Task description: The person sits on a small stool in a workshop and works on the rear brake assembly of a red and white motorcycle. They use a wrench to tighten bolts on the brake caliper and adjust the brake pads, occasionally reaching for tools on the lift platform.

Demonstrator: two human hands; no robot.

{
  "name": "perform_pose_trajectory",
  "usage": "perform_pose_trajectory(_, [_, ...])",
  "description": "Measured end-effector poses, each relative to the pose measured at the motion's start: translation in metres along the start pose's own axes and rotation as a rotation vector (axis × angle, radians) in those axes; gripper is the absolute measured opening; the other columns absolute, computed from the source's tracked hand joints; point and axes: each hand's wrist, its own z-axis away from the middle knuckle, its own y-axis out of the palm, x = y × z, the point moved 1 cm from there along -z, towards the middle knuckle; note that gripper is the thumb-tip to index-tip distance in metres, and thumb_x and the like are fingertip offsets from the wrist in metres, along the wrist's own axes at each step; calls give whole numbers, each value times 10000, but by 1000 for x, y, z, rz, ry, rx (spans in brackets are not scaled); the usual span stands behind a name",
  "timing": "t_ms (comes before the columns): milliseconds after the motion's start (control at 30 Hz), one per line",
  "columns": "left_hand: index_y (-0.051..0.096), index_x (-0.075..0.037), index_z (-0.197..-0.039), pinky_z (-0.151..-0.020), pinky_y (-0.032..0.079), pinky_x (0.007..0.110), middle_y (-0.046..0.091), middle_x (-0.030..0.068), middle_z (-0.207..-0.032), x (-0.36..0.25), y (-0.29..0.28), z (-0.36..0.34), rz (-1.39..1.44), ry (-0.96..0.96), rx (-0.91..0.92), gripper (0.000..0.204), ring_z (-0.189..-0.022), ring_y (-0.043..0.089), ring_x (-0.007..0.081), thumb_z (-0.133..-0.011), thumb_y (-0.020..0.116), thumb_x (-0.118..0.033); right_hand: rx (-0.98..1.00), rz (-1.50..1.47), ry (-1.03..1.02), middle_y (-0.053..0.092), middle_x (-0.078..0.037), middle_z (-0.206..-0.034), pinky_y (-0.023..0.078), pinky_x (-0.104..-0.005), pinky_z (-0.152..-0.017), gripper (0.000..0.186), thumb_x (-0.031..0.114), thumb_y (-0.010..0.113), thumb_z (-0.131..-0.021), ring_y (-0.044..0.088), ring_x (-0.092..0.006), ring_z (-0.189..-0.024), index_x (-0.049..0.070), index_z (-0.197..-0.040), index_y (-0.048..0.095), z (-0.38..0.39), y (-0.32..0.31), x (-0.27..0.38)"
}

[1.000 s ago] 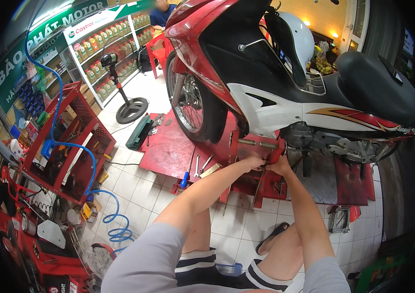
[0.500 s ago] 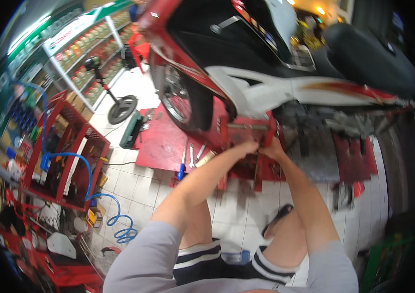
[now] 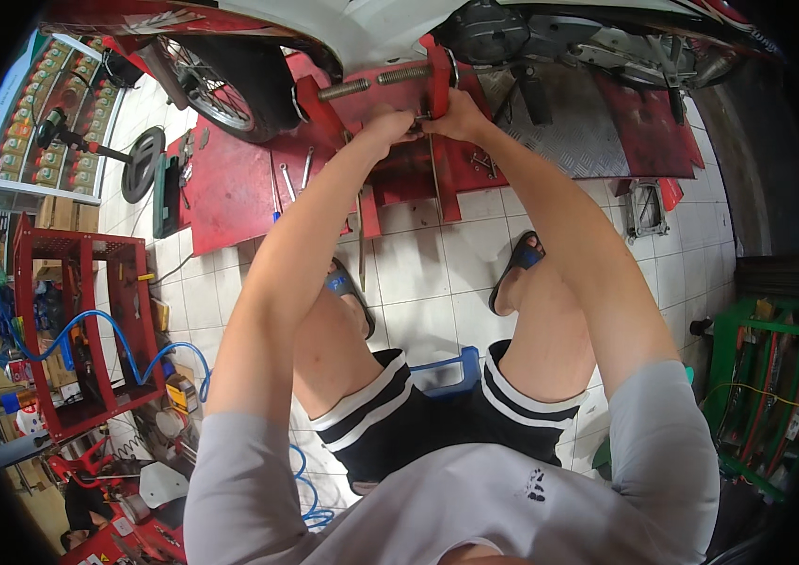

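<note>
Sleeves (image 3: 249,476) of soft grey lie low in the frame, with black shorts (image 3: 371,407) and bare knees between them. A blue stool (image 3: 467,367) pokes out at the lower middle. Farther up, two dark sandals (image 3: 514,256) stand on pale floor tiles (image 3: 418,325). Both arms reach up to the upper middle, where the left hand (image 3: 388,130) and the right hand (image 3: 461,118) almost meet. The red post (image 3: 439,83) is just above their meeting place and stands up and down in the frame. The right hand is nearer to it. The ridged bar (image 3: 406,75) lies nearly sideways, higher up than both hands. The left arm slants up to the right, and the right arm slants up to the left. The fingers are bent inward, but what is between them is too small to see, so I cannot tell if they are closed on anything. Two wrenches (image 3: 308,168) lie on the red platform (image 3: 230,193), left of the hands. Past that, a motorbike (image 3: 371,30) fills the top edge, and bottle shelves (image 3: 53,127) stand far off, upper left.
</note>
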Motion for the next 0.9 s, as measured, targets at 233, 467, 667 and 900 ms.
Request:
perform_pose_trajectory(233, [581, 82, -928, -643, 552, 283, 632, 149, -846, -28, 0, 33, -266, 59, -97, 250, -711, 651, 205, -925, 478, -145, 53, -34, 29, 668, -100, -798, 515, -337, -733, 368, 204, 779, -581, 651, -223, -768, 57, -885, 631, 0, -5, -2])
perform_pose_trajectory(467, [534, 95, -1031, -749, 543, 284, 616, 161, -934, -15, -22, 39, -109, 103, -5, 299, -812, 656, 229, -961, 436, -178, 52, 7, 35, 666, -115, -812, 518, -332, -719, 389, 183, 773, -593, 646, -212, -758, 21, -907, 610, 2, 2, 16])
perform_pose_trajectory(667, [490, 85, -1129, -844, 523, 314, 616, 182, -1035, -8, -13, 37, 119, 20, 100, 314, -955, 635, 261, -968, 420, -174, 45, 91, 65, 681, -128, -926, 511, -357, -813, 501, 287, 808, -551, 654, -260, -878, 76, -979, 659, -4, -3, 3])
perform_pose_trajectory(900, [535, 67, -1084, -815, 496, 311, 628, 157, -1011, -7, -42, 65, -81, 79, 39, 329, -947, 633, 226, -961, 458, -228, -112, 44, -109, 640, -123, -752, 521, -366, -702, 407, 195, 832, -534, 630, -258, -724, 58, -837, 597, -7, 10, 9])
